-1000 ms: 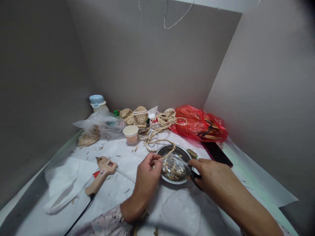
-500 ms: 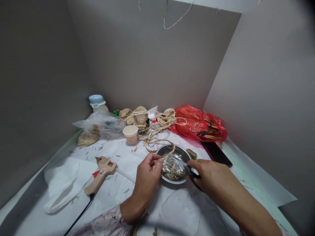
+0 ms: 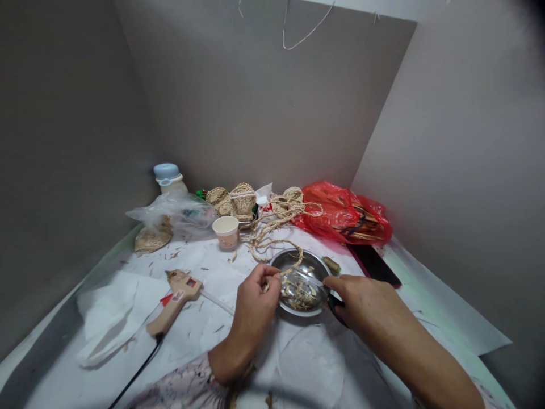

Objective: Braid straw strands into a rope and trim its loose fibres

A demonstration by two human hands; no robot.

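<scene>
Lying in a metal bowl [image 3: 315, 263] (beneath black-handled scissors [image 3: 335, 304]) are scraps [image 3: 301, 301] — straw-coloured.

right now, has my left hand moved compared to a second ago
No: your left hand shows no visible shift either way, measured against the paper cup and the glue gun.

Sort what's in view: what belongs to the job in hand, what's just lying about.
In the job:
rope, in left hand
scissors, in right hand
bowl, underneath

Apparently lying about:
glue gun
cup
bottle
phone
red bag
</scene>
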